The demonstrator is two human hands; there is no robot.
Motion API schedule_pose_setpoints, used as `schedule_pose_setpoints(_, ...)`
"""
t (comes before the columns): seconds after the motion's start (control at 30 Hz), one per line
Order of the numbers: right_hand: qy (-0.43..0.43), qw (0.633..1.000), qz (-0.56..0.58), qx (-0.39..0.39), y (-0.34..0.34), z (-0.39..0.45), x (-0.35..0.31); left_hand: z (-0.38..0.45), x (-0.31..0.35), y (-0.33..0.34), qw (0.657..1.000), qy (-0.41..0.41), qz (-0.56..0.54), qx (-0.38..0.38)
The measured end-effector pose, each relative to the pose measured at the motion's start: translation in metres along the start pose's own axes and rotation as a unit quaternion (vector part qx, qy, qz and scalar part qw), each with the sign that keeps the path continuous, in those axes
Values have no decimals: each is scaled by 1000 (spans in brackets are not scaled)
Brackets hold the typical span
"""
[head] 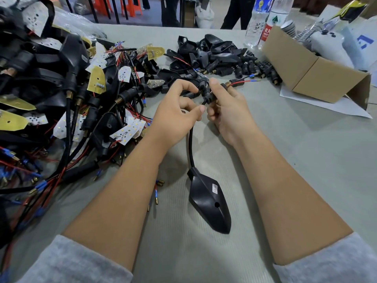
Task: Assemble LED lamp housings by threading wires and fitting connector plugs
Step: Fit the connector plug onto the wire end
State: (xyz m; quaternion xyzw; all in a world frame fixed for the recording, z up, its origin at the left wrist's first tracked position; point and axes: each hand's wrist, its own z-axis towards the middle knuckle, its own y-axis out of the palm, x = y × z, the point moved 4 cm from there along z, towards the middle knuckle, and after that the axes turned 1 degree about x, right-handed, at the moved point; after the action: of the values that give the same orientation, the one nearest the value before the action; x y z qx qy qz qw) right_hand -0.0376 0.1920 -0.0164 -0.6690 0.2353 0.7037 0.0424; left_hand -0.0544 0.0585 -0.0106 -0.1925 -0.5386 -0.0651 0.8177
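1. Two hands meet above the middle of the bench. Our left hand (179, 105) has its fingers curled, with thumb and forefinger pinching the black cable (190, 144) just below the connector plug (208, 92).
2. Our right hand (226, 107) grips the connector plug from the opposite side, fingers curled round it and thumb on top. A brass threaded end (225, 85) projects past the right fingers, and the red and black wires (242, 82) run out of it toward the right edge of the bench, ending in blue-sleeved terminals.
3. We note the governing relation: the plug's long axis lies roughly left to right between the two hands, while the cable drops from it toward the near edge. Both hands are equally close to the plug; the left is the nearer to the cable.
4. The cable curves down to the lamp housing (210, 201), which lies on the bench between our forearms, pointed end toward the near edge, well apart from both hands.
5. We judge that the plug is being seated along the wires; the next move probably calls for pulling the wires through while the left hand steadies the cable.
6. At the left edge lies a heap of assembled housings (67, 82) with LED boards. Toward the far edge sits a pile of loose black shells and plugs (220, 56). A cardboard box (314, 78) and water bottles (265, 21) stand at the far right corner.
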Motion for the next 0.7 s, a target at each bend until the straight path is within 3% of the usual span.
schedule_pose_setpoints(0.27, -9, 999, 4, -30, 3, -3, -2, 0, -2, 1, 999, -8, 23, -41)
schedule_pose_setpoints(0.47, -27, 996, -81, -12, 0, -1, -2, -3, 1, 6, 997, -5, 60, -49)
schedule_pose_setpoints(0.7, -43, 997, -43, -45, 2, -7, -6, -2, 0, 5, 996, -25, 68, -49)
